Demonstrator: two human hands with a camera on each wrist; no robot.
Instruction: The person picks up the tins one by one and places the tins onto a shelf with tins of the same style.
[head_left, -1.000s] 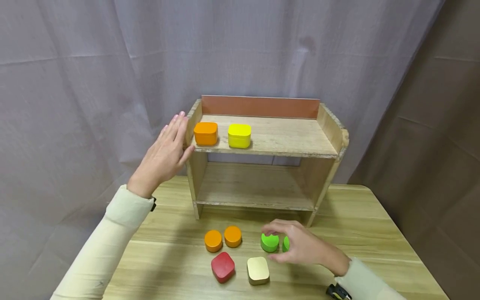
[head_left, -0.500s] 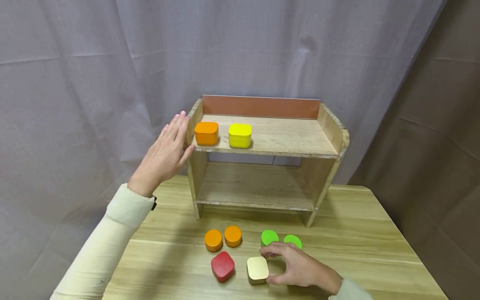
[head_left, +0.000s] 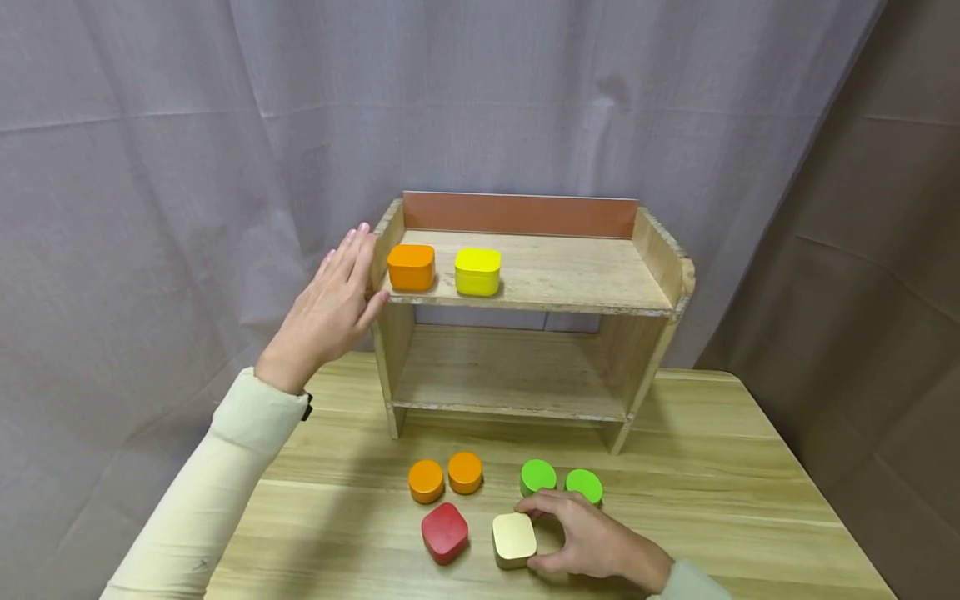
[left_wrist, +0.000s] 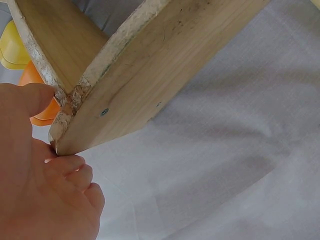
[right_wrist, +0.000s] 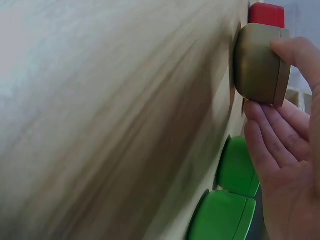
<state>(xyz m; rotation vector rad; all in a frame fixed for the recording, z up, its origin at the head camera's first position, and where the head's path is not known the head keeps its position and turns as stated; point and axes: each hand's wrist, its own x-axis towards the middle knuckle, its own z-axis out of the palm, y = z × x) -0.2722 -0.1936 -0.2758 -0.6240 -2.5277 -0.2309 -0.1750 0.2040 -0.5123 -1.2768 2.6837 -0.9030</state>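
Note:
In the head view, my right hand (head_left: pixel 588 537) pinches a gold rounded-square tin (head_left: pixel 514 540) that stands on the table. The right wrist view shows the thumb on one side of the gold tin (right_wrist: pixel 260 65) and fingertips at another. My left hand (head_left: pixel 324 308) rests with straight fingers against the left side panel of the wooden shelf (head_left: pixel 502 367). Its thumb touches the front edge of the side panel (left_wrist: pixel 125 80) in the left wrist view. An orange tin (head_left: pixel 411 267) and a yellow tin (head_left: pixel 477 272) stand on the upper board, beside that hand.
A red rounded-square tin (head_left: pixel 445 533) lies left of the gold one. Behind them are two round orange tins (head_left: pixel 426 482) and two round green tins (head_left: pixel 538 477), the latter close to my right fingers. A grey curtain (head_left: pixel 480 100) hangs behind the table (head_left: pixel 720 467).
My right hand has moved from over the green tins toward the front, to the gold tin, and its fingers have closed in on it. The left hand has stayed on the shelf.

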